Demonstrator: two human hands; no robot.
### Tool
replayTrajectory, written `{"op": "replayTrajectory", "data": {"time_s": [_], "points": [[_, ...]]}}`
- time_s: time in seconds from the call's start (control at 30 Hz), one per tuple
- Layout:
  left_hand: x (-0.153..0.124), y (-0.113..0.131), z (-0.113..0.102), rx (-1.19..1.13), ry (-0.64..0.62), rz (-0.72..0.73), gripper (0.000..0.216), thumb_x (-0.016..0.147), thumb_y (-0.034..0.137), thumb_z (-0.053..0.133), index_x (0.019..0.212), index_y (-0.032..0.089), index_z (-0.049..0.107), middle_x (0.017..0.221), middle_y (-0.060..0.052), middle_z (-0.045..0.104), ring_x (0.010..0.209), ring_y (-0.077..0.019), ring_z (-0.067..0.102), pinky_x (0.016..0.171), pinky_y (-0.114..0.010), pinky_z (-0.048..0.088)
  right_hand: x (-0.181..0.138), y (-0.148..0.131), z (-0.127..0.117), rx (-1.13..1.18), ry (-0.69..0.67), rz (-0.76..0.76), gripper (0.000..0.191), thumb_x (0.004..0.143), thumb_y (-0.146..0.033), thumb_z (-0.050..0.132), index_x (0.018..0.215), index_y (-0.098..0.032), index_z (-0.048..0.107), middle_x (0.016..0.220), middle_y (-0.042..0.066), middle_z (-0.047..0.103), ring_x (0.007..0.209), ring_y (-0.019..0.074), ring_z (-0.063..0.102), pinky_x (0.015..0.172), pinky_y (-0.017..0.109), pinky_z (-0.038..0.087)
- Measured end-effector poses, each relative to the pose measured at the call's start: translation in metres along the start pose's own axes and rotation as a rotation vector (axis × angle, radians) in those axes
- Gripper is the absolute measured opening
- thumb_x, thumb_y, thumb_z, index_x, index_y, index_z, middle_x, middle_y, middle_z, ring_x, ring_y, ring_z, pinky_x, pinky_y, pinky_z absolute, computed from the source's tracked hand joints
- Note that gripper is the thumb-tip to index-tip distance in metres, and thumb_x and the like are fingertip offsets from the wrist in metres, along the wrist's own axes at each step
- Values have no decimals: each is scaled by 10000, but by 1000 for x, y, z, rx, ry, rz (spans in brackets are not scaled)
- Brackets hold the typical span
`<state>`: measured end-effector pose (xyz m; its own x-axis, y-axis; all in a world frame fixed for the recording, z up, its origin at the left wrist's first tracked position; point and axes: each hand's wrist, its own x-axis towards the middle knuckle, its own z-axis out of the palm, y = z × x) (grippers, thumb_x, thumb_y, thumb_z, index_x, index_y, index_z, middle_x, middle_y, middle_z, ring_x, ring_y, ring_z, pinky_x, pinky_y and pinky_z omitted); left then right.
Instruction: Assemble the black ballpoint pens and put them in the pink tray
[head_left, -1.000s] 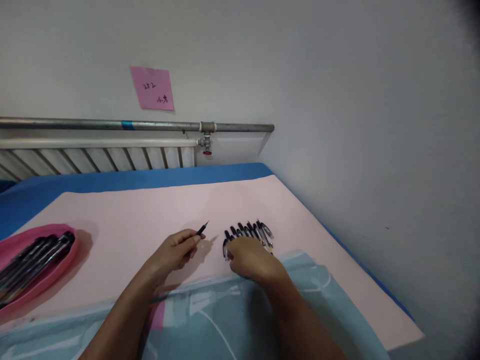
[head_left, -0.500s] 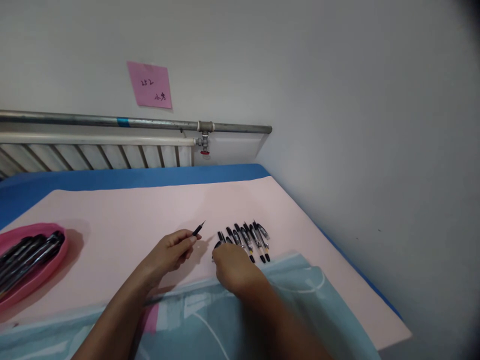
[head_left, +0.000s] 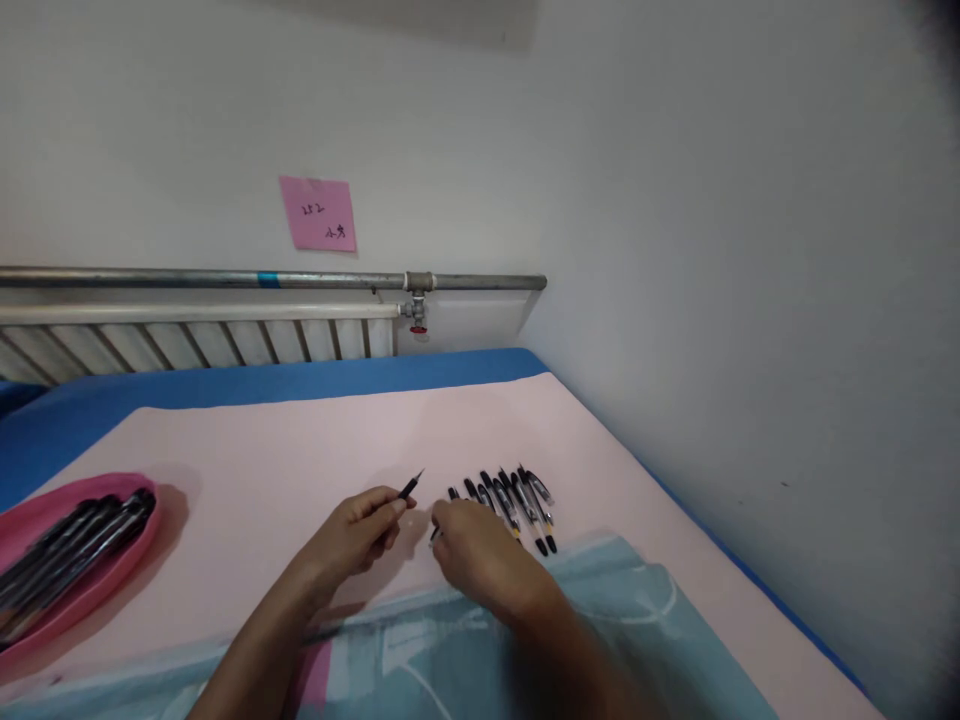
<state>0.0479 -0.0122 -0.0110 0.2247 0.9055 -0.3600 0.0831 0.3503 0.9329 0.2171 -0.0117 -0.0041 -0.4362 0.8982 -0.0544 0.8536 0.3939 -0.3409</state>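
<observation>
Holding a pen [head_left: 409, 488] in our left hand [head_left: 367, 528], thumb and fingers pinched round it; black front section sticks out past the fingertips, thin point aimed up and to the right. Rest of that pen is hidden by the hand. Our right hand [head_left: 474, 550] is just beside it, gap between the two. Its grip is clenched too, fingertips on a small dark piece [head_left: 434, 534], mostly covered; we can't tell what it is.

Row of pens [head_left: 526, 514], clear barrels with black ends, lies slanted on the pale pink sheet [head_left: 300, 450], right of the left hand. We see our right hand covering part of the row's left end. We can't get a clean count, they overlap.

Far left, well apart from both hands: pink basket [head_left: 126, 583], oval, cut by the frame edge, with a bundle of dark pens [head_left: 82, 550] lying inside. Light blue cloth [head_left: 649, 640] with white lines sits along the near edge, under our forearms. Blue border [head_left: 337, 380] shows past the sheet. Behind we have a pale radiator [head_left: 210, 345], a metal pipe [head_left: 150, 278], a valve with red handle [head_left: 418, 330], and a pink note [head_left: 320, 228] on the wall.
</observation>
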Motion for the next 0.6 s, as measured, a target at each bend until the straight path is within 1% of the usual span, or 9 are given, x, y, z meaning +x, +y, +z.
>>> {"op": "replayTrajectory", "data": {"time_s": [0.07,0.13,0.2,0.23,0.33,0.6], "points": [[0,0,1,-13,-21,2,444,684,543,555,885,147,553,482,85,415,342,-20,230,376,-198,91,3,2,-8,182,197,14,227,758,-134,432,873,-150,627,869,83,644,824,173,579,724,258,396],[0,-1,3,-38,-42,11,459,685,544,555,912,145,556,487,83,420,342,-20,226,375,-201,85,7,2,-14,437,379,59,216,769,-158,437,881,-167,622,833,50,635,762,145,563,694,238,400],[-1,-2,5,-56,-60,14,461,693,538,555,932,144,557,492,82,419,343,-21,226,374,-204,83,9,0,-17,712,503,121,187,784,-219,459,886,-176,609,751,18,611,657,124,534,610,223,402],[-2,-3,6,-62,-67,14,460,699,536,553,942,146,557,496,82,418,343,-21,223,373,-205,82,11,0,-16,829,534,141,178,787,-256,474,882,-177,602,711,6,593,613,118,517,571,220,397],[-4,-2,10,-69,-85,21,458,712,539,547,949,146,560,499,84,408,343,-21,216,372,-206,84,14,1,-11,1047,538,141,171,772,-308,517,857,-179,591,662,-10,557,565,107,488,514,214,381],[-6,-2,11,-90,-99,46,401,745,513,535,924,156,567,497,82,402,351,-25,227,371,-200,90,20,1,0,1204,419,98,155,730,-308,581,818,-182,596,585,-37,510,470,72,427,405,181,322]]}}
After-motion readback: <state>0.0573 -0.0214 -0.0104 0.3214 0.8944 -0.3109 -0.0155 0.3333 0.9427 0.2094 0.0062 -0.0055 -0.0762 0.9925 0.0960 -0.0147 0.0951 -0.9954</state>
